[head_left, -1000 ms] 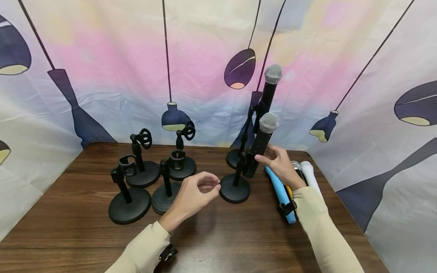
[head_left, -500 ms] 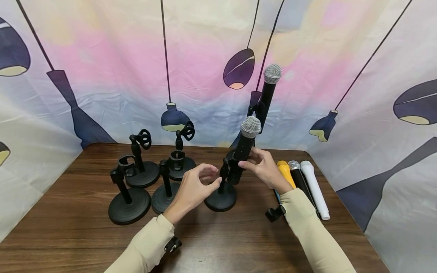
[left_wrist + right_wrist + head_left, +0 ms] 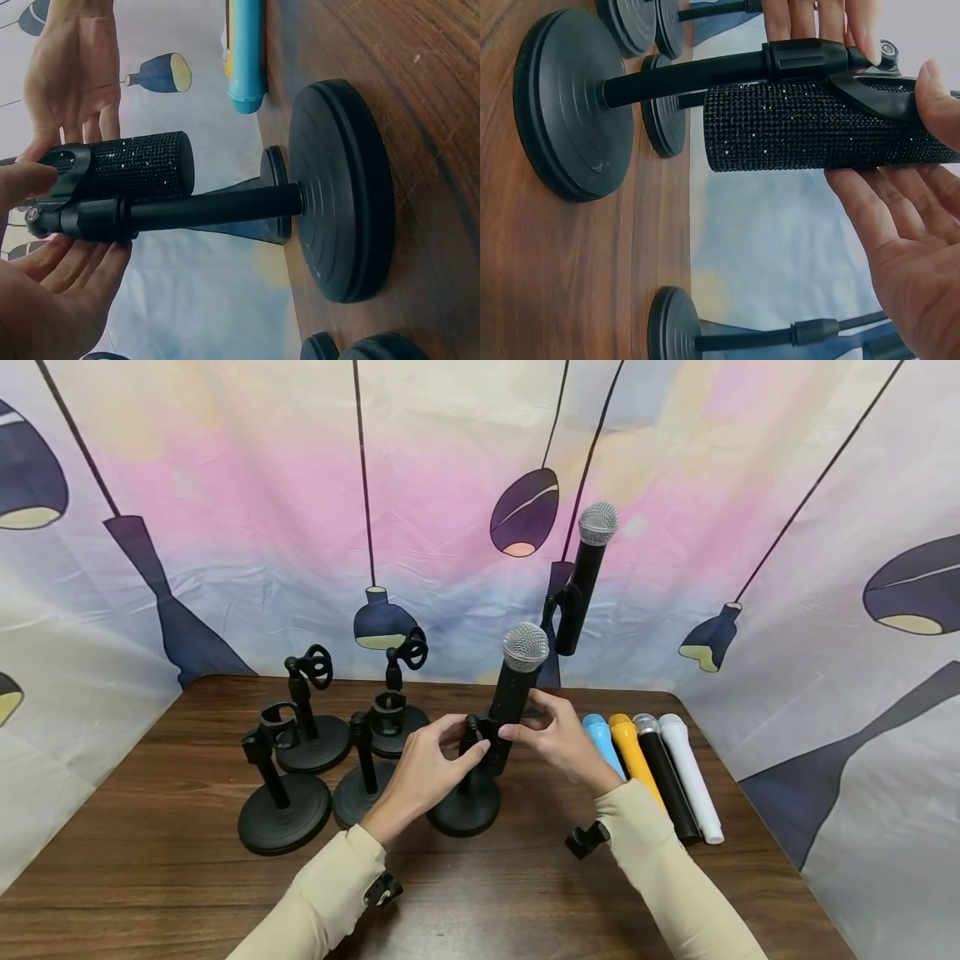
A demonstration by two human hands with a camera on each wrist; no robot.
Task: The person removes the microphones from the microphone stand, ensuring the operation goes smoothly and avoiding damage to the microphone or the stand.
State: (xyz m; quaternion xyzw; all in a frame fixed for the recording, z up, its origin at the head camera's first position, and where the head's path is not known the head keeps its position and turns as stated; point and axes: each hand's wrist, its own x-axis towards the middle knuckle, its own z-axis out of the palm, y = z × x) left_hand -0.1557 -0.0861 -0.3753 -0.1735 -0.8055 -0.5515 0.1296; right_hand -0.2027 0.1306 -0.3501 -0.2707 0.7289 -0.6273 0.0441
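Observation:
A black, rhinestone-covered microphone with a silver mesh head sits tilted in the clip of a black desk microphone stand. My right hand grips the microphone's body, thumb on the near side and fingers behind it. From the left, my left hand pinches the stand at its upper joint, just below the clip. In the right wrist view the stand's pole runs beside the microphone's lower end, and its round base is close over the wooden table.
Several stands with vacant clips, one being a front-left stand, occupy the left side. Behind my right hand, another stand holds a black microphone. Blue, yellow, black and white microphones lie at right.
My right hand has brought the stand and its microphone leftward and nearer to me. My left hand, earlier apart from the stand, now holds its joint. The blue microphone's top has come into sight.

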